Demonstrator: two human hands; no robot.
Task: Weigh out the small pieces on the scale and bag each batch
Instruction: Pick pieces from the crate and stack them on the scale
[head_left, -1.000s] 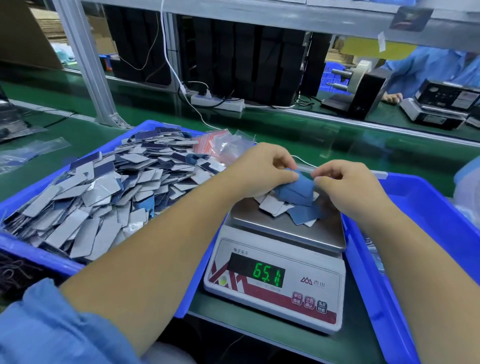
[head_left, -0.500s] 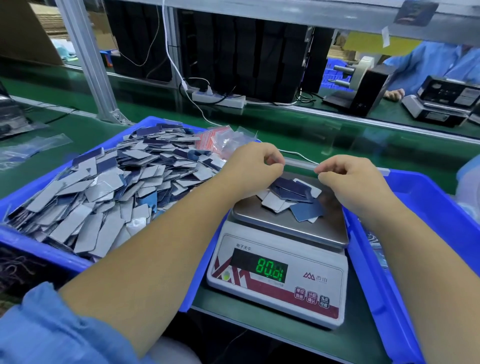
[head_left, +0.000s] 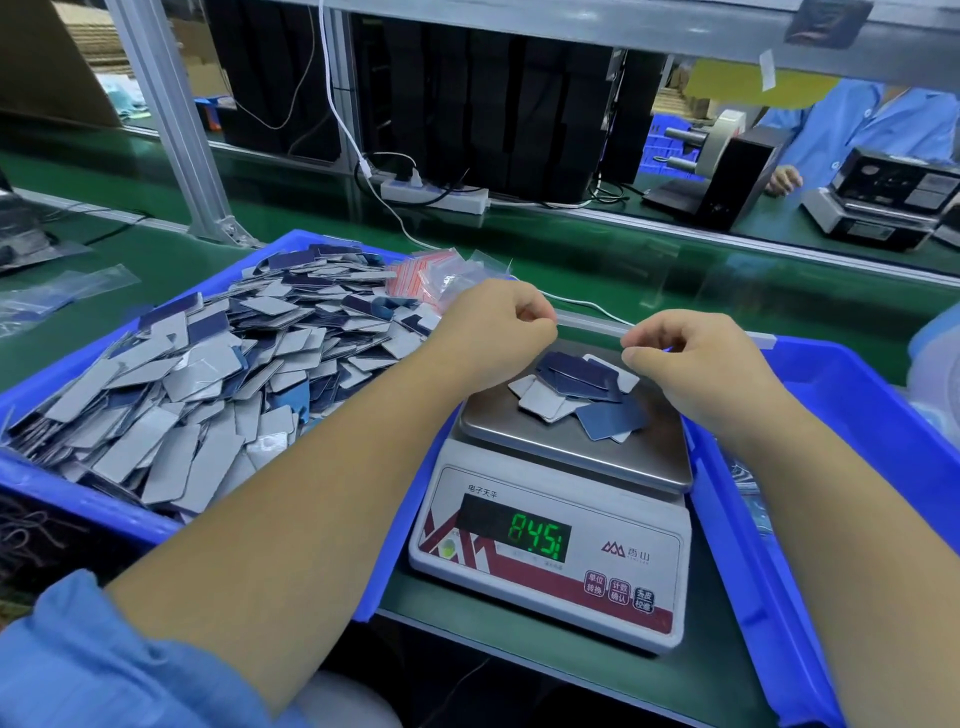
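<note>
Read the scale's display (head_left: 540, 536) first, then, with your left hand (head_left: 493, 332) and right hand (head_left: 696, 358) curled loosely and holding nothing above the pieces (head_left: 582, 387) on the pan (head_left: 571, 452), trim from the bin (head_left: 104, 509).

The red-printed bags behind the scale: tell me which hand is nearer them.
Left. The left hand hovers right beside the red-printed bags, just in front of them. The right hand is farther away, over the other side of the scale.
</note>
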